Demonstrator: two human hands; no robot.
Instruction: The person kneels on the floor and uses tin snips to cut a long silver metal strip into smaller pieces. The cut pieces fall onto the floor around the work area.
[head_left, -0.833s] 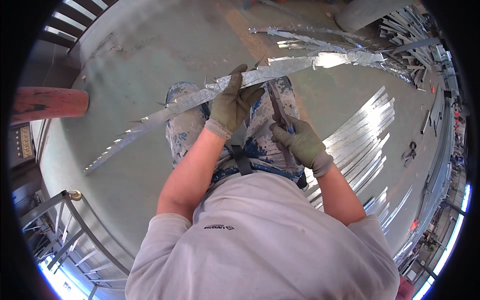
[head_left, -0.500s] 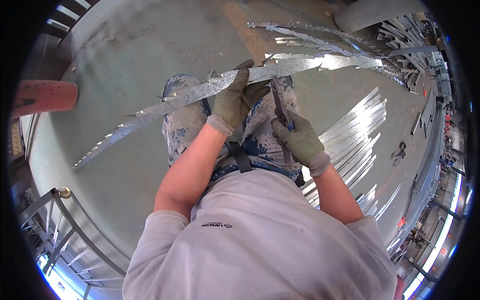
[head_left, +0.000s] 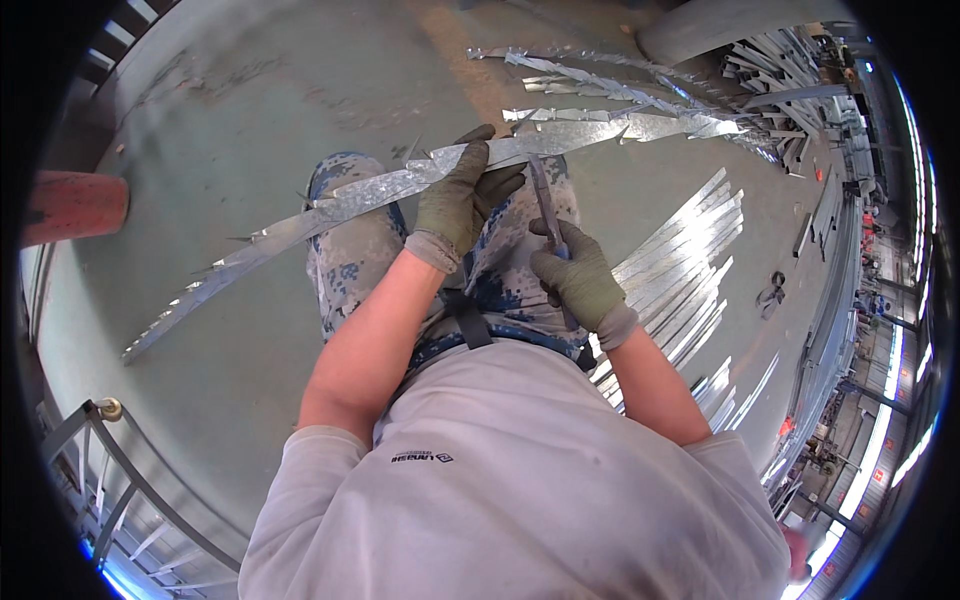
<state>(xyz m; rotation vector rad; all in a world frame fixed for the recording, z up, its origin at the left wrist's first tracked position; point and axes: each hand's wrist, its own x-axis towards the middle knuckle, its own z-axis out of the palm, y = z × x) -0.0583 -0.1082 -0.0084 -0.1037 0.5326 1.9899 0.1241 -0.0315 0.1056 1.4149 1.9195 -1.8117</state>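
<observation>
A long, jagged-edged sheet-metal strip (head_left: 380, 188) lies slantwise across my knees, with pointed tabs standing off its edges. My left hand (head_left: 452, 205), in an olive work glove, is closed around the strip near its middle. In my right hand (head_left: 582, 275), gloved the same way, is a narrow dark hand tool (head_left: 542, 190) with a touch of blue at the grip; its exact kind is unclear. The tool's upper end comes up close to the strip's lower edge, between my knees. Whether they touch, I cannot tell.
Several bright metal strips (head_left: 680, 250) lie on the green floor to the right, with more jagged strips (head_left: 590, 75) ahead. A pile of metal profiles (head_left: 775, 85) is at far right. A red cylinder (head_left: 80, 205) and a metal railing (head_left: 125, 460) stand left.
The whole view has shifted slightly, moving things leftward. My right hand's fingers have shifted on the tool, and its upper end has tilted a little left. My left hand keeps its hold.
</observation>
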